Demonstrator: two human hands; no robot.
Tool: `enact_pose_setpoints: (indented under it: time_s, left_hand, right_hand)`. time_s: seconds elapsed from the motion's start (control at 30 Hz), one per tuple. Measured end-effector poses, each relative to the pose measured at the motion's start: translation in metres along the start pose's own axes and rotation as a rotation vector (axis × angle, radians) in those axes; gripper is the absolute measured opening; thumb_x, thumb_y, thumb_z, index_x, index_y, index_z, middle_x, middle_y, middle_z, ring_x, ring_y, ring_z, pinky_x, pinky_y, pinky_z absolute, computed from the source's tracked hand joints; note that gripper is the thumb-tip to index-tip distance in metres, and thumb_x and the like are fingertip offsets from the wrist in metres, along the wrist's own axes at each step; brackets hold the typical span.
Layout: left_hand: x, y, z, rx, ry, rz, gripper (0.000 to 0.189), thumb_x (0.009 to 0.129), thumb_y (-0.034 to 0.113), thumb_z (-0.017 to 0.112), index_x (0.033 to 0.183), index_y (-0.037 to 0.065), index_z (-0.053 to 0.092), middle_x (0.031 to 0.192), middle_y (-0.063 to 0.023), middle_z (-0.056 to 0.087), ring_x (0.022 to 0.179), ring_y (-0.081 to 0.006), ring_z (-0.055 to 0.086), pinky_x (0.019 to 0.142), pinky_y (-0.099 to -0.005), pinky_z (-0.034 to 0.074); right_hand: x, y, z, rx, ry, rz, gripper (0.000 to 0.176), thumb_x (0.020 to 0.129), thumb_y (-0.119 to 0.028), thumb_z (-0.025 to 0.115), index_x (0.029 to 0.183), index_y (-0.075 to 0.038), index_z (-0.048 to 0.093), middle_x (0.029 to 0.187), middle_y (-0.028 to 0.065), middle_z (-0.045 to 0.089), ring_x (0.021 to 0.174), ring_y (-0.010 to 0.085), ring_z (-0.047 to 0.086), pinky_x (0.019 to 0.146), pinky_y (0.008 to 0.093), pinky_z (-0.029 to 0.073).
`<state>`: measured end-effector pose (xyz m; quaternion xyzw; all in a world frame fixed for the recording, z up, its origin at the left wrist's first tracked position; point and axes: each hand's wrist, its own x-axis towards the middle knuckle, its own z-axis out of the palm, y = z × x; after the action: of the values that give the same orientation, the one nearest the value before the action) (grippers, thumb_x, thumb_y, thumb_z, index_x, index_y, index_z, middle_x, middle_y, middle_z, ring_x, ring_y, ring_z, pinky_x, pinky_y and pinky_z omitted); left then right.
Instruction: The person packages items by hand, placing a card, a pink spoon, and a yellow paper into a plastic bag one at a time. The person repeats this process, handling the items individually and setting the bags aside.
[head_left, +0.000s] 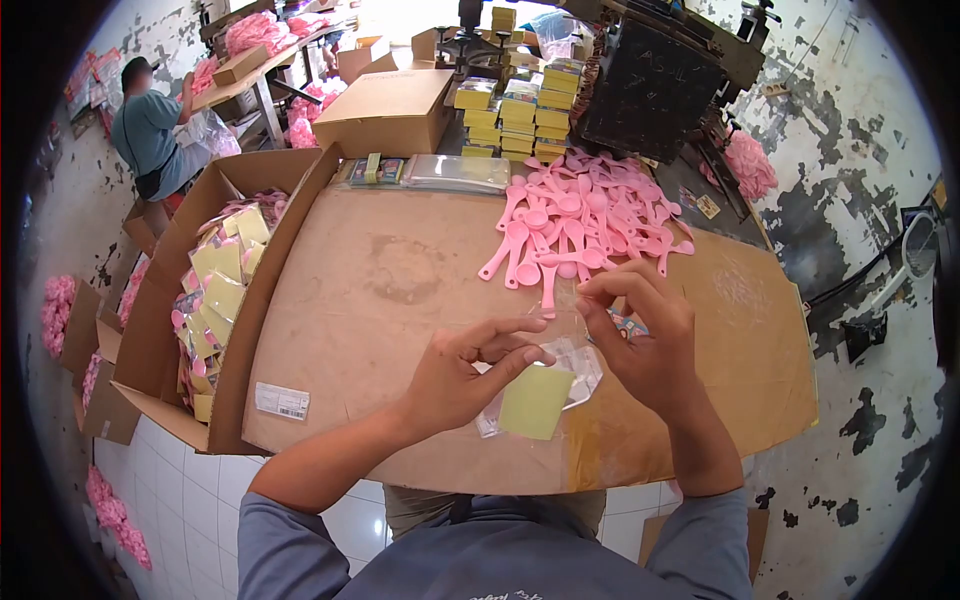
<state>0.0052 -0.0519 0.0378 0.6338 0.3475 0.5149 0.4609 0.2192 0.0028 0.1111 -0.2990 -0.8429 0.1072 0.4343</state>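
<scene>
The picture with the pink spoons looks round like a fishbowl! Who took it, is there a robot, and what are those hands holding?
There's no robot here. A person wears a camera on their head, looking forward and down, so you see their own left hand and right hand.

The table is covered in cardboard. On it are a pile of pink spoons, some clear bags and a yellow card. The fingers seem to handle thin, see-through plastic, but it's hard to tell exactly.

Beside the table, a big open box holds packets. Farther back, another person sits.
</scene>
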Motion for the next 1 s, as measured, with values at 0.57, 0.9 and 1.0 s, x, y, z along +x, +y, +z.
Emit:
enact_pose_setpoints:
  time_s: [0.57,0.9,1.0]
  left_hand:
    - [-0.001,-0.012,0.000,0.335,-0.031,0.179,0.045,0.093,0.009,0.075,0.135,0.001,0.062,0.087,-0.0110,0.079,0.069,-0.0155,0.075,0.066,-0.0292,0.060]
    - [0.004,-0.003,-0.005,-0.212,0.020,-0.236,0.036,0.101,0.009,0.067,0.135,-0.003,0.061,0.110,-0.0160,0.077,0.105,-0.0157,0.072,0.093,-0.0292,0.058]
    - [0.007,-0.002,-0.007,-0.176,0.044,-0.265,0.038,0.101,0.012,0.069,0.135,-0.003,0.061,0.109,-0.0143,0.077,0.105,-0.0138,0.072,0.092,-0.0288,0.058]
  right_hand:
    - [0.002,0.019,0.008,-0.180,-0.095,-0.079,0.013,0.084,-0.009,0.068,0.092,-0.002,0.061,0.094,0.0100,0.059,0.089,0.0232,0.061,0.080,0.0377,0.049]
    - [-0.064,0.213,-0.171,0.300,0.236,0.767,0.013,0.097,-0.003,0.055,0.108,-0.003,0.063,0.089,0.0071,0.067,0.085,0.0172,0.069,0.082,0.0353,0.055]
    - [-0.093,0.224,-0.168,-0.446,0.199,0.676,0.023,0.096,-0.003,0.058,0.118,-0.005,0.063,0.101,0.0102,0.068,0.093,0.0234,0.068,0.085,0.0360,0.054]
